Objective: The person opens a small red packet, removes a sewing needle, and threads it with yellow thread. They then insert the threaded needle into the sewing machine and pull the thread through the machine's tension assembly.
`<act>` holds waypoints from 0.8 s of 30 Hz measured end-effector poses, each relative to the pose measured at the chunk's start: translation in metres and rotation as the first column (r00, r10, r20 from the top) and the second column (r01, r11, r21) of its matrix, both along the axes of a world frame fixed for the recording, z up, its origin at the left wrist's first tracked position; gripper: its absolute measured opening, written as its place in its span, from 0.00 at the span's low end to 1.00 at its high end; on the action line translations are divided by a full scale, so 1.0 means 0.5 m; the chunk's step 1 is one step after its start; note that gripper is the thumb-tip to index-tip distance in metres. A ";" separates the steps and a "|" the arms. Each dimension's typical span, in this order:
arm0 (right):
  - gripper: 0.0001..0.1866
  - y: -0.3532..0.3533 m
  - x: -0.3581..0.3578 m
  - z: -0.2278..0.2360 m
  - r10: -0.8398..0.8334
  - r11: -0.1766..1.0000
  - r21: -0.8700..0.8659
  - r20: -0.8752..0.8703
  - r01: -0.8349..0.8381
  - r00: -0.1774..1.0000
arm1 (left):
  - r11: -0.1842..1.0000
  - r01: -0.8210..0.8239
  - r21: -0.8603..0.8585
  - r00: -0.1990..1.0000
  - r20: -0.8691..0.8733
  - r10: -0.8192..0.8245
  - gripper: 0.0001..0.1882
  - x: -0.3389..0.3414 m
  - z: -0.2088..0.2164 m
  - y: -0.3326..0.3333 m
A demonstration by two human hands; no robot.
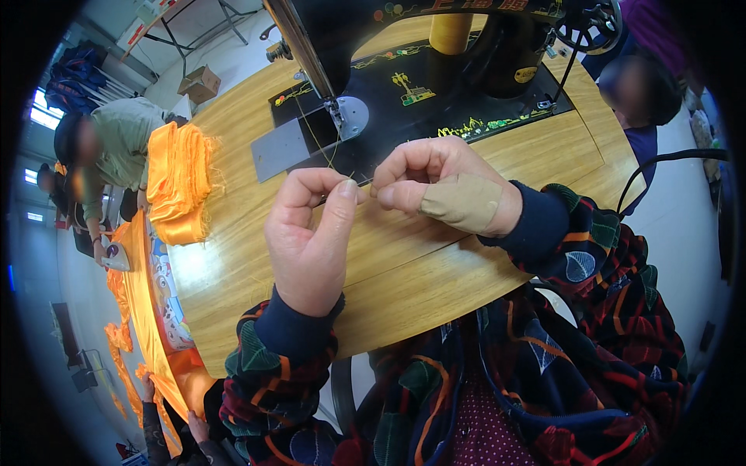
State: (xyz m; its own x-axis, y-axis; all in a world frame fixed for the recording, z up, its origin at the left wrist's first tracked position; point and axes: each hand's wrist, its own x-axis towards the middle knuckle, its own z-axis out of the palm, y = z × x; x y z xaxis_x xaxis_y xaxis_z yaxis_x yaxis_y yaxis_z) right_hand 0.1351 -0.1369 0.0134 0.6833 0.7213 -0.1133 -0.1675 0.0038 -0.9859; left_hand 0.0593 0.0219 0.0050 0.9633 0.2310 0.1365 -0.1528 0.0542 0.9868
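My left hand is closed in a pinch in front of the sewing machine's needle area. Between its thumb and forefinger is a thin yellowish thread, which runs up toward the presser foot. Close by on the right, my right hand is also pinched, its fingertips almost meeting the left ones. Whatever lies in that pinch is too fine to make out. A tan patch covers part of this hand near the thumb. The black sewing machine stands just beyond both hands, its grey slide plate to the left.
A folded stack of orange fabric lies on the wooden table at the left. Past it, a person has a hand by an iron and more orange cloth. Another person is at the far right.
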 end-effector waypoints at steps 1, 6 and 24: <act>0.04 0.000 0.000 0.000 0.002 1.000 0.002 -0.002 -0.002 1.000 | 1.000 -0.002 -0.001 1.000 -0.006 0.002 0.03 0.000 0.000 0.000; 0.08 -0.003 0.001 0.002 0.016 1.000 -0.016 0.003 -0.016 1.000 | 1.000 0.004 0.015 1.000 0.002 -0.004 0.03 0.000 -0.001 0.001; 0.08 -0.003 0.002 -0.001 0.014 1.000 -0.004 0.007 -0.013 1.000 | 0.993 -0.008 0.120 1.000 -0.009 0.009 0.02 -0.002 -0.007 0.000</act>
